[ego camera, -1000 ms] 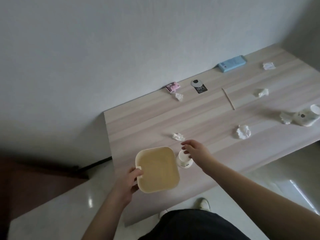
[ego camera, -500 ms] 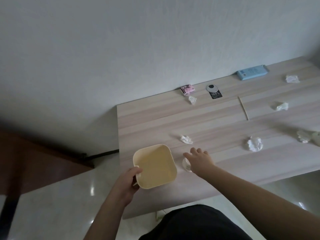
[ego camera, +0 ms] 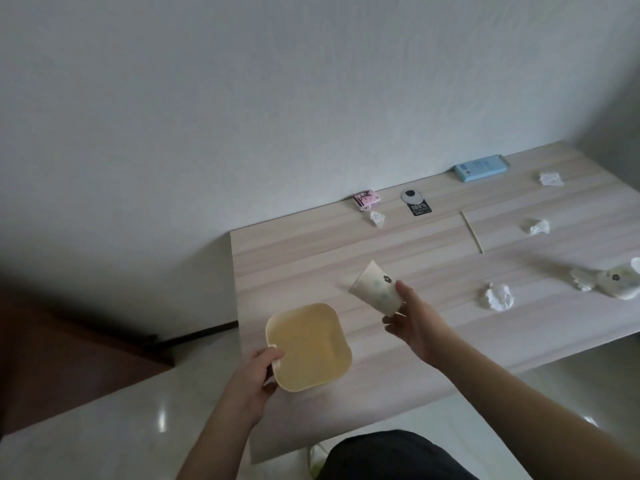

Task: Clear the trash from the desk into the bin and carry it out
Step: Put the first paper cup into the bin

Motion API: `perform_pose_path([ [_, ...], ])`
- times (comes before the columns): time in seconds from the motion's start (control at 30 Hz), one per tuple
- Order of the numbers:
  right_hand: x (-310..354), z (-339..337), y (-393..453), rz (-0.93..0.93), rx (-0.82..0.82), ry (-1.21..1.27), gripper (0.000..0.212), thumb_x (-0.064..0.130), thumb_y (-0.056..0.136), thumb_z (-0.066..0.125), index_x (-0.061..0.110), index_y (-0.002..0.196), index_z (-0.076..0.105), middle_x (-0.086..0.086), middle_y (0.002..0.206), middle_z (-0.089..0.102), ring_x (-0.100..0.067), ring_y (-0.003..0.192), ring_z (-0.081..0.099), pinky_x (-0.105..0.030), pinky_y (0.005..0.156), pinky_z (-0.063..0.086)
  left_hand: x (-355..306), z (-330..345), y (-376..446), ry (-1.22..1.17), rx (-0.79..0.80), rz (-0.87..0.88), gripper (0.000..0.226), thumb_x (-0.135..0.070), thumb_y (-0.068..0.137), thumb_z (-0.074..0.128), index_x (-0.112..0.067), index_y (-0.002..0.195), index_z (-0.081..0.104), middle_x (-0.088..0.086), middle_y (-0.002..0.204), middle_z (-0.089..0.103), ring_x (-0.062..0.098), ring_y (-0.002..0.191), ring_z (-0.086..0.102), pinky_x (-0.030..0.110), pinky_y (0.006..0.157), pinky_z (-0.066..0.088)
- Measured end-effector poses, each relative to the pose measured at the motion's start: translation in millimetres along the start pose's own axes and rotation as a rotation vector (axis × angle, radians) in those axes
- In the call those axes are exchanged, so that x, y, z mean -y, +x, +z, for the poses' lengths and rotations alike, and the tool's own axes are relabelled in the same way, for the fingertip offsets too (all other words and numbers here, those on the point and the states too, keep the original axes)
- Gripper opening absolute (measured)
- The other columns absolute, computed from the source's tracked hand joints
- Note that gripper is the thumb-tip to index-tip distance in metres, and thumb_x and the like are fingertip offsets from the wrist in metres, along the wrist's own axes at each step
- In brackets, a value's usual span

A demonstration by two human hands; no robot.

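My left hand [ego camera: 252,379] grips the near left rim of a pale yellow square bin [ego camera: 308,346], held over the desk's [ego camera: 346,247] near left part. My right hand [ego camera: 412,322] holds a white paper cup [ego camera: 376,286] with a black flower print, lifted and tilted, just right of the bin. Crumpled tissues lie scattered on the desk, with one [ego camera: 497,296] in the middle, one [ego camera: 376,218] near the wall and two [ego camera: 536,226] [ego camera: 550,178] further right. A second paper cup [ego camera: 620,285] lies on its side at the right edge.
A pink packet [ego camera: 366,199], a black-and-silver tag [ego camera: 417,202], a light blue box [ego camera: 481,168] and a thin wooden stick [ego camera: 471,231] lie toward the wall. Glossy white floor runs below, with a dark wooden piece [ego camera: 52,341] at left.
My right hand has picked the paper cup up from the desk and raised it tilted beside the bin. The small tissue that lay behind the cup is hidden behind it now.
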State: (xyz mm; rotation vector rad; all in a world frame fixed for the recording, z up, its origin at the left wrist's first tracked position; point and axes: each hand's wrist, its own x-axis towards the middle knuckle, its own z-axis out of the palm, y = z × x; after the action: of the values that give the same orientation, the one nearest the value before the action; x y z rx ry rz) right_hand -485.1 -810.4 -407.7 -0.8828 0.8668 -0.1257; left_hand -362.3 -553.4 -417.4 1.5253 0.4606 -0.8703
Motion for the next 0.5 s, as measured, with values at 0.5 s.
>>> perform_pose_path([
  [0.5,-14,62,-28,-0.212,0.509,-0.135,0.055,0.017,0.081,0.073,0.01,0.13,0.049,-0.01,0.115,0.061,-0.023,0.109,0.059,-0.033,0.094,0.05,-21,-17,6,0.006,0.068,0.036,0.021,-0.006,0.078,0.068,-0.004,0.098,0.061,0.009,0.08,0.069,0.023,0.078,0.062,0.037,0.072,0.044],
])
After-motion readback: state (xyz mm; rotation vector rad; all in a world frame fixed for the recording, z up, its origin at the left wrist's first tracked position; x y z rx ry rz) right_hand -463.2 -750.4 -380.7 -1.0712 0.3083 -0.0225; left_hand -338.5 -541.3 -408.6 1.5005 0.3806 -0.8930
